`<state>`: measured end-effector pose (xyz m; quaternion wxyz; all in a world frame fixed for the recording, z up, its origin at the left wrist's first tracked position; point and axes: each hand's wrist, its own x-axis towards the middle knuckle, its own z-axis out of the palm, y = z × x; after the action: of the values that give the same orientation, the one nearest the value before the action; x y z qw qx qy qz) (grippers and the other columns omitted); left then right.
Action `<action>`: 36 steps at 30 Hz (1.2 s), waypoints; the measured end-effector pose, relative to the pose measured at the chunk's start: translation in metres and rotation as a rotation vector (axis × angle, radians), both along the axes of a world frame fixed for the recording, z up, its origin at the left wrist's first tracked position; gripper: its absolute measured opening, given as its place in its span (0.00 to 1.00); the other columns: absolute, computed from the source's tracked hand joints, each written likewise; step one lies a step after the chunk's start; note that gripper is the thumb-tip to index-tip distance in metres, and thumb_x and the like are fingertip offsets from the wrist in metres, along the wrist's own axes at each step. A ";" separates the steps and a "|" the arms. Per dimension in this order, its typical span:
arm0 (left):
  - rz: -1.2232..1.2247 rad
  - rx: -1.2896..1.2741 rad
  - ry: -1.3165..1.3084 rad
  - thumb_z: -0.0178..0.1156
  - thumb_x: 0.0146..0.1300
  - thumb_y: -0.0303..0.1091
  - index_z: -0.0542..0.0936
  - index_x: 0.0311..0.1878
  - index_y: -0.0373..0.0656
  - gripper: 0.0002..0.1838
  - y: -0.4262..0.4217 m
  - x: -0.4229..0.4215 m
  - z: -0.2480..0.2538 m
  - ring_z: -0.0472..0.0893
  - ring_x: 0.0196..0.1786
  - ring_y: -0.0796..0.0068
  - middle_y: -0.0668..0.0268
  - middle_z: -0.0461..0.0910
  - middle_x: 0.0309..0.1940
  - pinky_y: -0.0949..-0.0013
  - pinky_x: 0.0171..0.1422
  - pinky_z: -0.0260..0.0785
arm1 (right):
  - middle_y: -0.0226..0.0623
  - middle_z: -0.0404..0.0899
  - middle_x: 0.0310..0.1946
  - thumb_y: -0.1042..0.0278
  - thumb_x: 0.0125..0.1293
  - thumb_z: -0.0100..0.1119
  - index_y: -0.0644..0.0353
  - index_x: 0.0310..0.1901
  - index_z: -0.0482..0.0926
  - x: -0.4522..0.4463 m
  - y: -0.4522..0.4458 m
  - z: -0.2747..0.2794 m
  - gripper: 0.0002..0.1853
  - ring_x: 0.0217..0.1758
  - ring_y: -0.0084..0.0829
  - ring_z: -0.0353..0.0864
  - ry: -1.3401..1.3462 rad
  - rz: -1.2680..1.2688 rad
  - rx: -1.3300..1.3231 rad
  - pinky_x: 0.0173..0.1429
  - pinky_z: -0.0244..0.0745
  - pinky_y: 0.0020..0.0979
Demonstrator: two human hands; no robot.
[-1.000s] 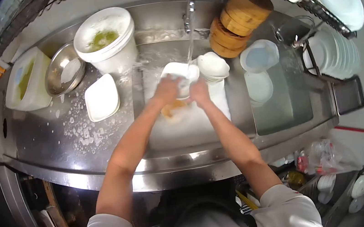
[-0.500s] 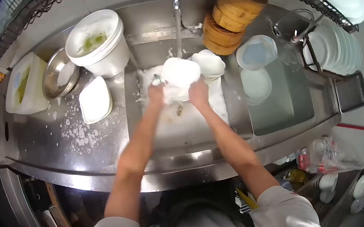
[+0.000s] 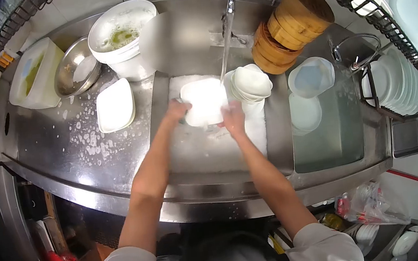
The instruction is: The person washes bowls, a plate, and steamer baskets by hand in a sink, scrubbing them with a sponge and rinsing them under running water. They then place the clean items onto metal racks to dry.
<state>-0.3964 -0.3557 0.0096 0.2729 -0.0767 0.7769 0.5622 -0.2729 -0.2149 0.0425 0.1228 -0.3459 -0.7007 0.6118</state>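
Note:
A white square plate (image 3: 205,102) is held over the sink basin (image 3: 212,154) beside the running tap (image 3: 229,14). My left hand (image 3: 179,110) is closed on its left edge, with a small greenish-grey bit, perhaps a scrubber, showing at the fingers. My right hand (image 3: 234,117) grips the lower right edge; its fingers are slightly blurred. Just right of the plate, several white bowls (image 3: 251,83) are stacked in the basin, close to the water stream. White suds lie around them.
On the left counter stand white square dishes (image 3: 115,106), a metal bowl (image 3: 86,72), a soapy bucket (image 3: 123,41) and a plastic tub (image 3: 35,74). Bamboo steamers (image 3: 297,18) stand behind. The right basin (image 3: 326,141) holds water and containers (image 3: 311,77). Plates (image 3: 398,82) fill a rack at right.
The plate has turned flatter toward me, and both hands have shifted with it. The stacked bowls show more clearly, and less foam covers the basin floor. My head view has shifted slightly.

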 end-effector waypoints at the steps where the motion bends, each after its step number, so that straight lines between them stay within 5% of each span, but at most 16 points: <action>1: 0.013 0.058 0.051 0.64 0.52 0.41 0.77 0.34 0.28 0.20 -0.003 -0.011 -0.046 0.76 0.28 0.62 0.51 0.77 0.27 0.60 0.34 0.70 | 0.57 0.79 0.36 0.72 0.65 0.49 0.70 0.55 0.64 -0.011 0.002 -0.003 0.19 0.25 0.45 0.82 -0.074 0.007 0.037 0.23 0.79 0.36; 3: 0.226 -0.249 0.289 0.64 0.53 0.41 0.78 0.37 0.29 0.20 0.013 -0.002 -0.126 0.79 0.32 0.58 0.45 0.79 0.32 0.63 0.39 0.73 | 0.55 0.79 0.35 0.72 0.65 0.49 0.70 0.54 0.65 -0.030 -0.006 -0.034 0.17 0.21 0.42 0.81 -0.073 -0.048 0.370 0.20 0.78 0.35; 5: 0.096 -0.128 0.512 0.64 0.52 0.40 0.78 0.35 0.30 0.19 0.005 0.009 -0.164 0.80 0.32 0.58 0.47 0.81 0.32 0.61 0.38 0.73 | 0.54 0.79 0.34 0.72 0.66 0.48 0.70 0.51 0.65 -0.033 -0.020 -0.095 0.15 0.18 0.40 0.80 0.076 -0.169 0.974 0.19 0.77 0.34; 8: -0.010 -0.002 0.105 0.64 0.51 0.37 0.79 0.31 0.32 0.15 0.001 -0.004 -0.034 0.80 0.32 0.65 0.57 0.81 0.27 0.61 0.35 0.71 | 0.58 0.78 0.34 0.72 0.65 0.46 0.69 0.50 0.65 -0.006 -0.012 -0.031 0.14 0.22 0.50 0.79 -0.043 -0.060 -0.168 0.28 0.77 0.42; 11: 0.269 0.282 0.089 0.64 0.52 0.36 0.78 0.27 0.32 0.14 0.007 0.021 -0.045 0.75 0.27 0.72 0.65 0.77 0.23 0.63 0.30 0.68 | 0.60 0.77 0.35 0.73 0.64 0.47 0.68 0.52 0.63 -0.024 -0.020 -0.005 0.16 0.36 0.59 0.78 -0.183 -0.145 0.261 0.42 0.75 0.48; 12: 0.278 0.015 -0.051 0.61 0.56 0.43 0.75 0.49 0.35 0.23 0.014 0.010 -0.158 0.76 0.52 0.64 0.52 0.76 0.48 0.55 0.50 0.69 | 0.60 0.77 0.34 0.74 0.64 0.47 0.68 0.52 0.63 -0.038 -0.020 -0.025 0.16 0.38 0.59 0.77 -0.186 -0.214 0.425 0.42 0.74 0.49; 13: 0.376 0.117 -0.011 0.60 0.57 0.45 0.74 0.50 0.37 0.24 0.021 0.029 -0.125 0.76 0.51 0.64 0.54 0.76 0.48 0.55 0.49 0.70 | 0.45 0.75 0.26 0.73 0.62 0.45 0.65 0.53 0.64 -0.039 -0.007 -0.088 0.17 0.17 0.31 0.77 0.095 -0.195 0.768 0.10 0.63 0.30; 16: 0.284 0.565 -0.204 0.56 0.60 0.52 0.73 0.52 0.40 0.26 0.005 0.024 -0.034 0.78 0.47 0.63 0.59 0.77 0.48 0.55 0.46 0.73 | 0.42 0.74 0.25 0.74 0.61 0.46 0.65 0.51 0.66 -0.022 0.017 -0.105 0.16 0.17 0.30 0.75 -0.011 -0.007 0.167 0.11 0.59 0.29; 18: 0.240 0.965 -0.504 0.47 0.64 0.57 0.72 0.57 0.43 0.29 -0.018 0.011 0.056 0.77 0.53 0.58 0.59 0.76 0.52 0.52 0.55 0.72 | 0.41 0.74 0.27 0.74 0.59 0.46 0.65 0.49 0.70 -0.006 0.000 -0.017 0.15 0.16 0.26 0.71 -0.142 0.148 -0.360 0.12 0.57 0.27; 20: 0.107 1.393 -0.568 0.44 0.65 0.56 0.69 0.60 0.42 0.30 -0.015 0.021 -0.005 0.75 0.56 0.59 0.54 0.75 0.53 0.55 0.58 0.70 | 0.41 0.72 0.27 0.74 0.59 0.46 0.66 0.51 0.70 0.000 -0.013 -0.010 0.17 0.19 0.28 0.73 -0.150 0.292 -0.630 0.15 0.63 0.29; 24: 0.367 0.993 -0.235 0.47 0.66 0.53 0.69 0.61 0.42 0.28 -0.003 0.035 0.039 0.76 0.53 0.61 0.56 0.75 0.52 0.58 0.58 0.70 | 0.35 0.72 0.25 0.74 0.60 0.47 0.63 0.47 0.73 -0.032 -0.012 -0.038 0.13 0.17 0.22 0.67 0.035 -0.067 -0.217 0.15 0.57 0.24; 26: 0.329 0.759 0.054 0.48 0.67 0.50 0.69 0.61 0.42 0.26 -0.031 0.015 0.071 0.76 0.53 0.64 0.60 0.75 0.52 0.58 0.57 0.70 | 0.35 0.74 0.29 0.72 0.61 0.51 0.63 0.47 0.74 -0.022 -0.011 -0.020 0.13 0.18 0.23 0.68 -0.037 0.200 -0.287 0.17 0.61 0.24; 27: 0.418 1.047 -0.297 0.48 0.68 0.46 0.69 0.61 0.42 0.23 -0.045 0.010 0.097 0.75 0.52 0.68 0.63 0.75 0.51 0.62 0.55 0.71 | 0.35 0.75 0.30 0.72 0.60 0.52 0.63 0.47 0.74 -0.012 -0.026 0.017 0.13 0.18 0.23 0.69 -0.118 0.301 -0.350 0.17 0.62 0.25; 29: 0.490 1.177 -0.192 0.48 0.68 0.46 0.69 0.60 0.43 0.23 -0.054 0.022 0.081 0.76 0.51 0.68 0.62 0.75 0.51 0.65 0.53 0.72 | 0.42 0.76 0.32 0.73 0.58 0.52 0.64 0.45 0.74 -0.017 -0.057 0.069 0.13 0.23 0.33 0.74 -0.167 0.416 -0.424 0.25 0.68 0.33; 34: 0.579 0.875 -0.139 0.45 0.68 0.50 0.69 0.57 0.41 0.24 -0.151 0.071 0.179 0.80 0.46 0.66 0.60 0.78 0.46 0.60 0.40 0.78 | 0.55 0.78 0.39 0.72 0.57 0.53 0.69 0.45 0.73 -0.109 -0.105 0.099 0.14 0.46 0.51 0.76 0.177 0.786 0.796 0.50 0.69 0.44; 36: 0.615 0.698 0.091 0.44 0.68 0.52 0.72 0.50 0.40 0.24 -0.203 0.066 0.193 0.81 0.39 0.70 0.60 0.80 0.38 0.66 0.37 0.77 | 0.56 0.78 0.41 0.72 0.57 0.53 0.70 0.44 0.73 -0.134 -0.129 0.121 0.15 0.49 0.52 0.76 0.063 0.741 0.661 0.52 0.70 0.44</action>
<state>-0.3306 -0.5590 0.2024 0.0686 -0.1820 0.4937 0.8476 -0.4073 -0.3444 0.1640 0.0214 0.0025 -0.9289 0.3697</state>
